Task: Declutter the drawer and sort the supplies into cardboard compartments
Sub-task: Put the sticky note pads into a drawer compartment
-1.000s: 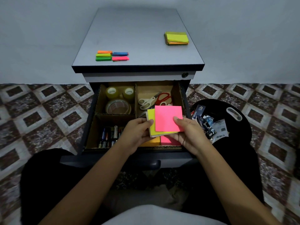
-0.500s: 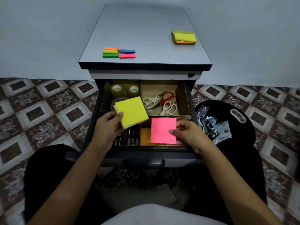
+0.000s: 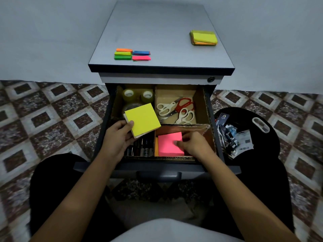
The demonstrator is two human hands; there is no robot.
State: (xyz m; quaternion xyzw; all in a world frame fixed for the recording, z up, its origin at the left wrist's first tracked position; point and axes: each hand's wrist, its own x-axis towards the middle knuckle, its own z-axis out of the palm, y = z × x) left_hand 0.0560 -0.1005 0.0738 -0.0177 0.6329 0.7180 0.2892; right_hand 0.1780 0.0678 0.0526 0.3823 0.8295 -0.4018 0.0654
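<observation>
The open drawer (image 3: 212,109) holds cardboard compartments. My left hand (image 3: 118,135) grips a yellow sticky-note pad (image 3: 143,118) above the left side of the drawer. My right hand (image 3: 194,145) is down in the front right compartment, fingers curled on the right edge of a pink sticky-note pad (image 3: 168,144) that lies on an orange pad (image 3: 156,145). Tape rolls (image 3: 138,96) fill the back left compartment, scissors (image 3: 176,109) the back right, and batteries and pens (image 3: 141,149) the front left.
On the cabinet top (image 3: 157,32) lie small coloured flag pads (image 3: 132,54) and a yellow-orange note stack (image 3: 203,38). A black bag (image 3: 248,117) with loose packaging (image 3: 232,135) sits right of the drawer. Patterned floor tiles surround the cabinet.
My hands separated the pads: the left lifted the yellow pad leftward, the right lowered the pink pad into the front right compartment onto the orange pad.
</observation>
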